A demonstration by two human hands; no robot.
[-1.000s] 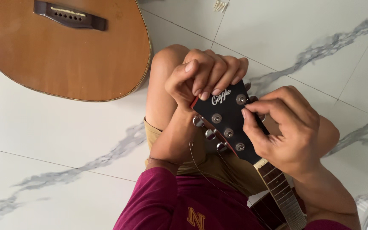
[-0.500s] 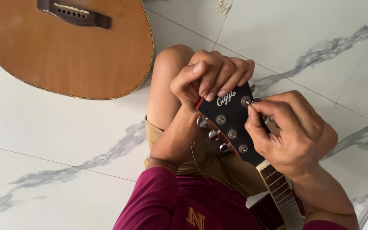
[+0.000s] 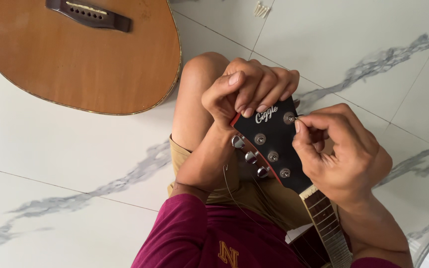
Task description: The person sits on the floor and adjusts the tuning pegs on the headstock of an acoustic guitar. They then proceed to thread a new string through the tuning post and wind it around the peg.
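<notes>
Guitar headstock clenched in left hand; right hand pinches a tuner post; acoustic guitar body lies nearby.

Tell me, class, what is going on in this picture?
A person sits on a marbled tile floor with a black guitar headstock over their knee. The left hand grips the top of the headstock, while the right hand pinches at the uppermost tuning post. Thin loose strings trail below. A second guitar body, string-less, lies beside them.

Acoustic guitar body on marble floor.
</notes>
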